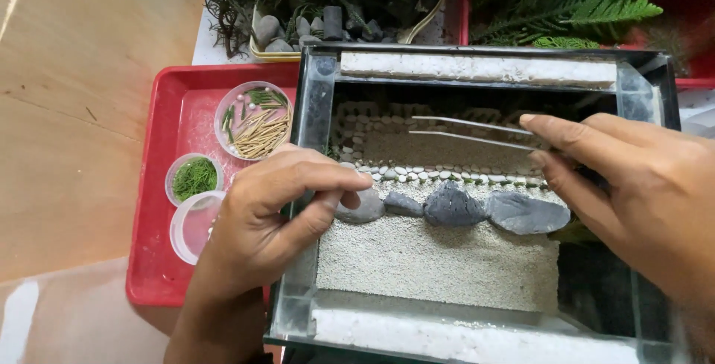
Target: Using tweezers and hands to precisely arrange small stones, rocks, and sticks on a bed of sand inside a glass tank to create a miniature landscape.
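Glass tank [313, 185] — rectangular, on the worktop [74, 111], floor covered with pale sand [439, 260].

Row of grey stones [454, 207] — lying across the middle of the sand, each touching the next; behind them a line of small white pebbles [432, 174].

My left hand [275, 215] — reaching over the tank's left wall, grip pinched shut on the leftmost grey stone [363, 207], thumb and forefinger closed around its top.

My right hand [633, 185] — over the tank's right side, grip closed on long metal tweezers [469, 131]; the two prongs point left above the back of the sand, tips slightly apart and holding nothing.

Red tray [160, 260] — just left of the tank, touching it. On it: round dish of straw-coloured and green sticks [257, 122], small cup of green shreds [194, 178], empty clear cup [194, 226].

Behind the tank — ferns [581, 6] and a container of dark stones [298, 32].
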